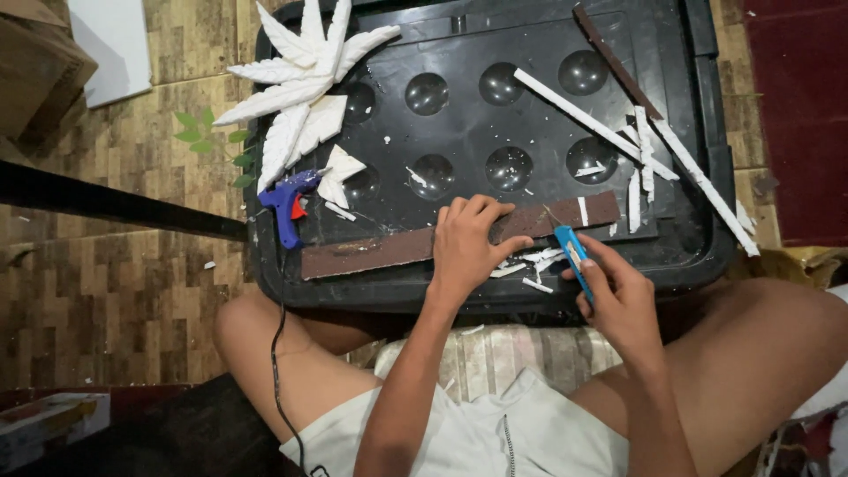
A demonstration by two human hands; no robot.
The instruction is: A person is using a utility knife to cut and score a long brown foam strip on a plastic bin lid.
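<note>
My left hand (465,243) presses flat on a long brown strip (371,252) that lies across the near edge of a black plastic lid (707,177) with round dimples. In my right hand (623,300) is a blue utility knife (574,258), its tip at the strip's near edge, just right of my left hand. Small white foam shavings (534,262) lie between the two hands.
A blue glue gun (287,205) rests at the lid's left edge, its cord running down past my knee. White foam leaf shapes (300,97) lie at the upper left. White foam strips (636,150) and a second brown strip (616,60) lie on the right. Brown tiled floor surrounds the lid.
</note>
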